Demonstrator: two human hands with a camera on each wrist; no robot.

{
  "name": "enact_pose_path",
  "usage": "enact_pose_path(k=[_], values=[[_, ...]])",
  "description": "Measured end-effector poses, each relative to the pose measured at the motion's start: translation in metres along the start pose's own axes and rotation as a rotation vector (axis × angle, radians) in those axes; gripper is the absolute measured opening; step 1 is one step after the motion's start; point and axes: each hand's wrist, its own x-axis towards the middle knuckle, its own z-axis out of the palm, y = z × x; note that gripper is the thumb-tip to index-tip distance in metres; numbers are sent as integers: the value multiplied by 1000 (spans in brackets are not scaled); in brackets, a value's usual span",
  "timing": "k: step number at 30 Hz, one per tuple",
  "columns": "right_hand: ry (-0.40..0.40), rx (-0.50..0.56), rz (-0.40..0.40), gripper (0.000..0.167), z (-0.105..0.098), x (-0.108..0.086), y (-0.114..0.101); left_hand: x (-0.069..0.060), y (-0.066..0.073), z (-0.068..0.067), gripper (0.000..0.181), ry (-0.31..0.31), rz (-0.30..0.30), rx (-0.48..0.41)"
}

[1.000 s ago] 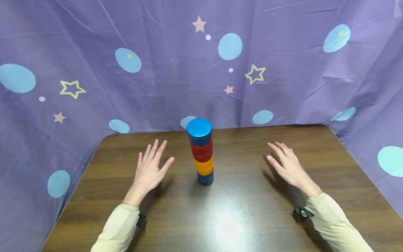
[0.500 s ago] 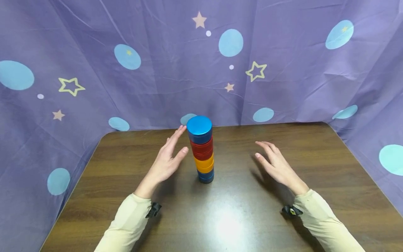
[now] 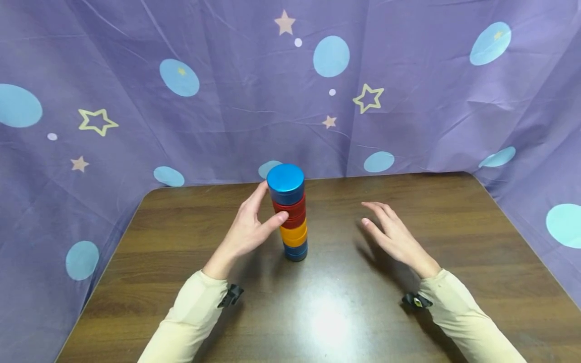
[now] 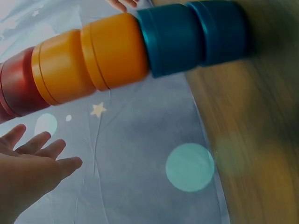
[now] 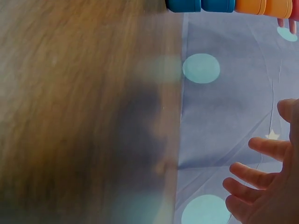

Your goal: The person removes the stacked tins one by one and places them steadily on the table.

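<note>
A tall column of round metallic tins stands upright on the table. From the top it runs blue tin (image 3: 286, 186), red tins (image 3: 297, 209), orange tins (image 3: 294, 236) and dark blue tins (image 3: 296, 252). My left hand (image 3: 245, 229) is at the column's left side, thumb in front of the red part and fingers behind. In the left wrist view, a gap shows between the left hand (image 4: 35, 163) and the orange tins (image 4: 114, 51). To the right, my right hand (image 3: 397, 239) hovers apart from the column, holding nothing; the right wrist view shows its fingers (image 5: 250, 175) spread.
A brown wooden table (image 3: 159, 302) carries the column, with a glare spot near its front. Behind and beside it hangs a purple cloth (image 3: 227, 101) with stars and blue ovals. A small black device (image 3: 231, 296) sits at the left wrist, another (image 3: 416, 301) at the right.
My left hand has moved right, from well left of the column to right beside it, its thumb now overlapping the red part. My right hand has shifted slightly left. The column has stayed standing.
</note>
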Motion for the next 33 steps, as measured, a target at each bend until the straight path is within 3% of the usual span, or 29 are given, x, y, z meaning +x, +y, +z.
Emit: enact_pose_path(k=[7, 12, 18, 23, 26, 33], values=[[5, 8, -11, 41, 1, 3, -6, 10, 5, 6, 80, -22, -2, -318], [13, 7, -25, 40, 2, 4, -7, 14, 9, 11, 85, -39, -39, -440], [20, 18, -31, 40, 4, 4, -8, 15, 10, 18, 91, -32, -57, -499], [25, 27, -29, 39, 6, 3, -9, 15, 7, 23, 83, -23, -9, -524], [30, 30, -32, 38, 7, 3, -10, 15, 5, 25, 79, -32, 13, -524], [27, 47, -32, 40, 6, 9, -19, 14, 4, 29, 85, -16, -9, -502]])
